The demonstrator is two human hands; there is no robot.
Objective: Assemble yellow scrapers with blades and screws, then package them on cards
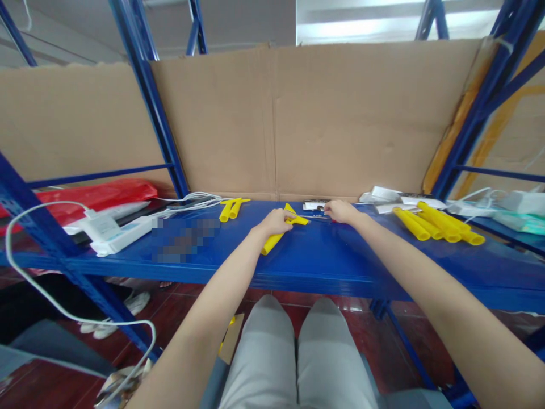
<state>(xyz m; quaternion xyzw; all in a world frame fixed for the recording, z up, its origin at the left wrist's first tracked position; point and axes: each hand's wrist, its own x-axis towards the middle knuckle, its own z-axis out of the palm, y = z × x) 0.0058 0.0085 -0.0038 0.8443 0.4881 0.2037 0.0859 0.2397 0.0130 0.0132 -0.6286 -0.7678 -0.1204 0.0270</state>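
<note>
My left hand (276, 220) is closed around a yellow plastic tube with a flared, finned end (272, 243), which lies slanted just above or on the blue shelf top (323, 250). Its finned end points away and to the right. My right hand (342, 211) is pinched shut at the far side of the shelf. A thin rod (317, 217) runs from near the tube's finned end to the right fingertips; what it belongs to is mostly hidden by the hand. Right behind that hand lies a small white and dark printed packet (315, 205).
Several yellow tubes (443, 224) lie at the right, and more yellow pieces (232, 209) at the left. White papers (383, 199) lie at the back. A white power strip (123, 234) with cables sits left. Cardboard (323, 113) and blue posts (149, 96) close off the shelf.
</note>
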